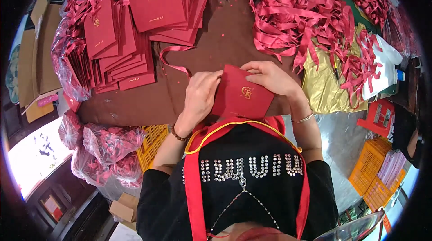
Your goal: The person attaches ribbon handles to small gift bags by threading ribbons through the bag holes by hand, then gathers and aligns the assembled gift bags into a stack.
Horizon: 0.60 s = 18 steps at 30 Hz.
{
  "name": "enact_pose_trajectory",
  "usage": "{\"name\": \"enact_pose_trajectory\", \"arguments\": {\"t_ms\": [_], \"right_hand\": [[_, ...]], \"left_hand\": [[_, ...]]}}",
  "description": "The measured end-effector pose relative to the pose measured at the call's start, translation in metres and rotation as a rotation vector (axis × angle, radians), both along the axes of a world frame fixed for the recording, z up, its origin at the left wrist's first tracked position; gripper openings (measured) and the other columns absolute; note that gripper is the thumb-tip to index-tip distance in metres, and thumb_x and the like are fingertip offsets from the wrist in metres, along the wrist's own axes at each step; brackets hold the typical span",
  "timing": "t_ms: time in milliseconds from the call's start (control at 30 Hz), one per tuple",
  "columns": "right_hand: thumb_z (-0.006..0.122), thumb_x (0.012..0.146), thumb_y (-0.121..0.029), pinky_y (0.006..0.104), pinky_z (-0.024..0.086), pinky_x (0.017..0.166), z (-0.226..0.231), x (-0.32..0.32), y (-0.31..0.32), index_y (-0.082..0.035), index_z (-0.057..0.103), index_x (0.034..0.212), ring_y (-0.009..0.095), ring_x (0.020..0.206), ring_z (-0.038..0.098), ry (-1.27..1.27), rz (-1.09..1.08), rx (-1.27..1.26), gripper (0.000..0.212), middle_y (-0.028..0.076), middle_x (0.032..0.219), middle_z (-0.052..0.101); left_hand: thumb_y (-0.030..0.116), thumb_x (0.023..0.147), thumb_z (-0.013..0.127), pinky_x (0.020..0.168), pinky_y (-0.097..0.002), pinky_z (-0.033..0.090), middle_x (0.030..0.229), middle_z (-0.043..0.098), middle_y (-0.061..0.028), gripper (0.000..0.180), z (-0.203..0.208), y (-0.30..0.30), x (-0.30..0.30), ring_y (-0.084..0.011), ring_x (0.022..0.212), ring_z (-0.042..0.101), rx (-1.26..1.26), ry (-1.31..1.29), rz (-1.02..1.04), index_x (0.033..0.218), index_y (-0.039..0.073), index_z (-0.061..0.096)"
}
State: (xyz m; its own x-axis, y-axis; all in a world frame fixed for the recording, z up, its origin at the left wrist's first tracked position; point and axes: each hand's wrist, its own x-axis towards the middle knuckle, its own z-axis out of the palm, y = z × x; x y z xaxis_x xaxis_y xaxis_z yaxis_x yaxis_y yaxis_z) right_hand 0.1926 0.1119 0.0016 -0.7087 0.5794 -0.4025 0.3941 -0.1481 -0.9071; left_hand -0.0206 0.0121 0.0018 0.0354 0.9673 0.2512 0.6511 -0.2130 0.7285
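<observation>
A flat red paper bag with a gold emblem is held tilted at the table's near edge, just in front of my apron. My left hand grips its left edge, fingers bent together near the top corner. On the upper right edge, my right hand pinches the bag with its fingers curled over. What the fingertips do at the bag's far side is partly hidden. Beyond my left hand a loose red ribbon lies curved on the brown tabletop.
Stacked red bags with ribbons fill the far left. A big ribbon heap and gold sheeting lie at right. Plastic sacks and a yellow crate stand lower left, orange crates lower right. Another person's arm shows far right.
</observation>
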Motion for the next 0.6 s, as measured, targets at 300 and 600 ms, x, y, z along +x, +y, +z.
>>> {"name": "enact_pose_trajectory", "arguments": {"t_ms": [300,600], "right_hand": [[0.056,0.085,-0.008,0.0246,0.046,0.078,-0.009,0.005,0.005,0.004,0.057,0.112,0.01,0.087,0.057,0.128,-0.064,-0.35,0.03,0.006,0.095,0.065],[0.057,0.087,-0.009,0.0224,0.046,0.081,-0.022,0.004,0.009,0.003,0.057,0.113,0.009,0.089,0.059,0.186,-0.032,-0.404,0.029,0.005,0.099,0.064]], "left_hand": [[0.003,0.077,0.065,0.066,-0.0357,0.044,0.08,0.059,-0.0108,0.014,-0.007,0.008,0.021,-0.0275,0.074,0.056,0.02,0.002,-0.002,0.091,0.003,0.062],[0.002,0.075,0.066,0.067,-0.0368,0.044,0.081,0.056,-0.0106,0.016,-0.016,0.002,0.023,-0.0291,0.077,0.053,0.096,-0.007,0.04,0.09,0.004,0.061]]}}
